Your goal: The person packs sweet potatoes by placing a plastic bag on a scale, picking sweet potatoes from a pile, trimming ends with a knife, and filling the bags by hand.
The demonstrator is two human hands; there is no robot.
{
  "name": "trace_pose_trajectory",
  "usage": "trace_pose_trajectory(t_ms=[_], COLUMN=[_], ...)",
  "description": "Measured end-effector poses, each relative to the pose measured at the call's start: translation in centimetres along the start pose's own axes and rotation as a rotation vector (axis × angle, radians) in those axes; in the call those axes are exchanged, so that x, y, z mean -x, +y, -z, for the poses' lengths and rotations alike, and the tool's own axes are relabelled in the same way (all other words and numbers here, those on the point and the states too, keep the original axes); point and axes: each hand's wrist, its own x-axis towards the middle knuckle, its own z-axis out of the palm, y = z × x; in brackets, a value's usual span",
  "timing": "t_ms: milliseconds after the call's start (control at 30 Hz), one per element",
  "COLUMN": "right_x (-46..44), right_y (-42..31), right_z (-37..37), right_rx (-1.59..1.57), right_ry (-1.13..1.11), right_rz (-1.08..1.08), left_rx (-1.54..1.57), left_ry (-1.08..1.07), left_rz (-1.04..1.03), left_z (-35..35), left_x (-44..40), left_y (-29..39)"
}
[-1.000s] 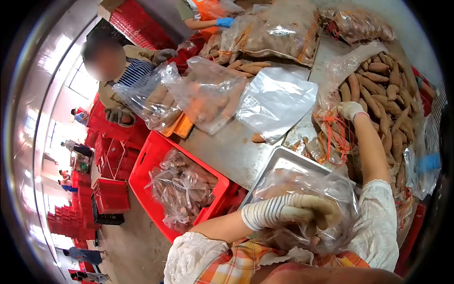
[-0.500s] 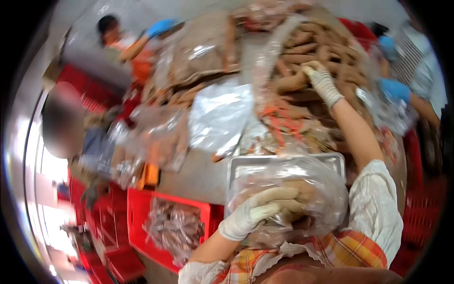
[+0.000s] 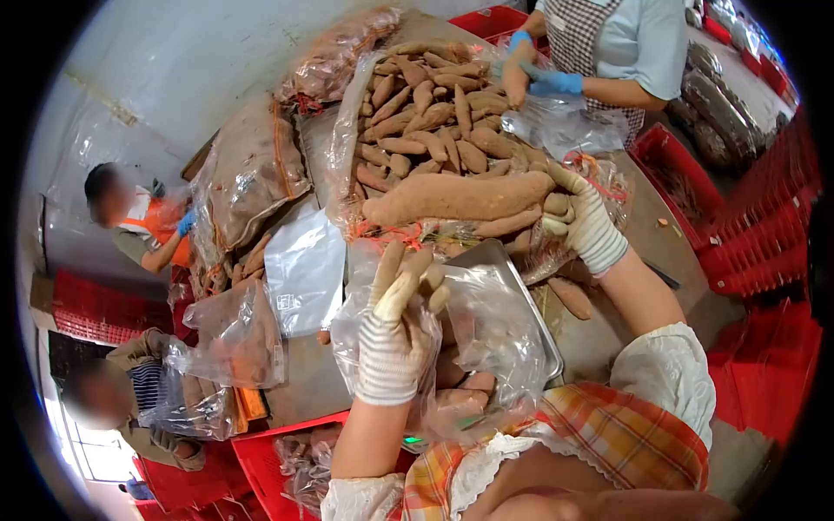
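Note:
My right hand (image 3: 584,217), in a white striped glove, is closed on the right end of a large sweet potato (image 3: 452,198). It holds this root level above the open sack's front edge. My left hand (image 3: 395,326), gloved alike, has its fingers stretched up and apart, against the side of a clear plastic bag (image 3: 495,321). Whether any of the film is caught in its fingers is hard to see. Sweet potatoes (image 3: 460,401) lie inside the bag, which rests over a metal tray (image 3: 543,334). Behind, a clear-lined sack (image 3: 343,148) is full of sweet potatoes.
A white plastic sheet (image 3: 304,269) lies left of the tray. Red crates (image 3: 252,451) stand at lower left and along the right. Opposite, a co-worker's blue-gloved hand (image 3: 556,82) is near another sweet potato. Two other people are at left, beside filled sacks (image 3: 248,165).
My right hand has drawn back from the sack with the large sweet potato. My left hand has lifted from atop the bag to its left side, fingers spreading. The view has turned right.

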Motion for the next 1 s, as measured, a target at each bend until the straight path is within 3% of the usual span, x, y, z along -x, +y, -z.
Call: trace_pose_trajectory(t_ms=[33,100,167,233,267,300,367,400,433,567,633,767,1000], right_x=[0.6,1.5,2.9,5.0,2.8,3.2,4.0,3.5,3.7,4.8,5.5,5.7,7.6], right_y=[0.1,0.9,1.8,2.3,3.5,4.0,4.8,5.2,5.3,4.3,3.0,2.5,2.1], right_z=[0.9,3.8,4.3,2.2,6.7,6.2,4.6,6.1,6.3,5.8,4.7,5.3,4.0], right_rx=[-0.008,-0.173,-0.15,-0.057,-0.138,-0.143,-0.111,-0.089,-0.094,0.008,0.124,0.205,0.185], right_ry=[0.004,-0.316,-0.294,0.021,-0.265,-0.262,0.011,-0.21,-0.206,-0.204,-0.215,-0.181,-0.166], right_rz=[0.003,-0.144,-0.128,0.007,-0.034,-0.035,-0.104,-0.087,-0.09,0.133,0.366,0.49,0.49], left_rx=[-0.007,-0.1,-0.143,-0.251,-0.294,-0.297,-0.416,-0.484,-0.487,-0.456,-0.381,-0.392,-0.47], left_ry=[-0.002,-0.103,-0.138,-0.13,-0.113,-0.111,-0.163,-0.192,-0.19,-0.203,-0.161,-0.142,-0.135], left_rz=[0.005,-0.047,-0.045,-0.068,-0.055,-0.051,-0.112,-0.132,-0.125,-0.086,-0.017,0.017,-0.037], left_z=[-0.7,-1.9,-2.1,-1.9,-2.1,-2.7,-3.7,-3.6,-3.5,-2.6,-2.6,-1.6,-1.6], left_x=[-0.2,-0.3,-0.2,-0.1,0.3,0.8,1.7,1.9,2.1,2.2,2.6,2.4,2.5], left_y=[-0.2,-0.6,-1.3,-2.2,-2.6,-2.8,-3.0,-3.1,-3.1,-3.1,-2.8,-2.7,-2.8])
